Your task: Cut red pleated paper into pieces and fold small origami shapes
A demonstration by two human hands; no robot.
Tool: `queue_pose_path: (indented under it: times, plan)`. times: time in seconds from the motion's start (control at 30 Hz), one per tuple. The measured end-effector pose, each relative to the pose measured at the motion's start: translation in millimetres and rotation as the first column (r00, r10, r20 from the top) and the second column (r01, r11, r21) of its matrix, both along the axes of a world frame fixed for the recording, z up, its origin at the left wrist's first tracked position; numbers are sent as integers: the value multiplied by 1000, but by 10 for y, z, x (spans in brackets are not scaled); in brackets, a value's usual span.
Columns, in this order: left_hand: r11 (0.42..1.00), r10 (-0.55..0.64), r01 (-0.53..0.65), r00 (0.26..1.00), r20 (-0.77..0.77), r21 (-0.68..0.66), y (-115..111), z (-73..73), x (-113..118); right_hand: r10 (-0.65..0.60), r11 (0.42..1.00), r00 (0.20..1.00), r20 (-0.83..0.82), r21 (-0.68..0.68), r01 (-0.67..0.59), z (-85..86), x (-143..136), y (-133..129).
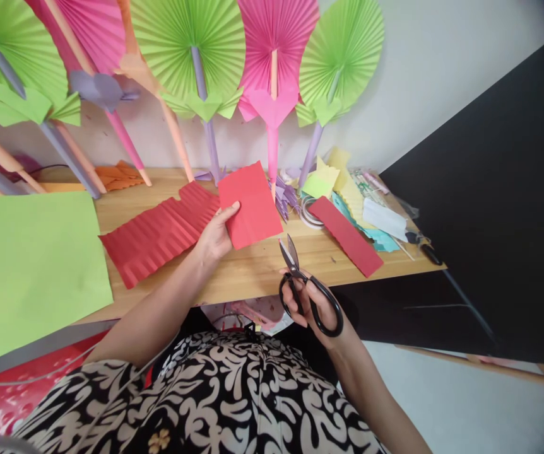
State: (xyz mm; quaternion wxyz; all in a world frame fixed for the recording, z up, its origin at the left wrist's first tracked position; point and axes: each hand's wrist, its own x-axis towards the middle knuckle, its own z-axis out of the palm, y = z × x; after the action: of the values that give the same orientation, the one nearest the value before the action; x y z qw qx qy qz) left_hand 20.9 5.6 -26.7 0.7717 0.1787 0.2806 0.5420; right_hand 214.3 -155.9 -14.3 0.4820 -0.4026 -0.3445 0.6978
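My left hand (218,234) grips a flat red sheet of paper (252,205) by its left edge, thumb on top, above the wooden table. In my right hand (317,302) is a pair of black-handled scissors (295,268), fingers through the loops. The blades point up and away from me, slightly parted, just below the sheet's lower right corner. Left of the sheet lies a crinkled, pleated red paper (158,236). On the right rests a narrow red paper strip (346,236) with one wavy edge.
Large green and pink paper fans (274,38) on rolled-paper handles lean on the wall behind the table (253,277). A big green sheet (30,265) covers the left end. Paper scraps (322,178), a tape roll (310,212) and a white packet (384,219) lie at right.
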Motion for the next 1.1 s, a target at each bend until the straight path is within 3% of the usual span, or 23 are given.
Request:
queue_pose_path:
  times: [0.63, 1.1]
  plan:
    - [1000, -24, 25, 1000, 4, -16, -17, -21, 28, 9, 1000, 1000, -18, 9, -9, -63, -19, 44]
    - [974, -151, 169, 981, -124, 150, -73, -63, 62, -41, 999, 996, -84, -21, 39, -25, 45, 74]
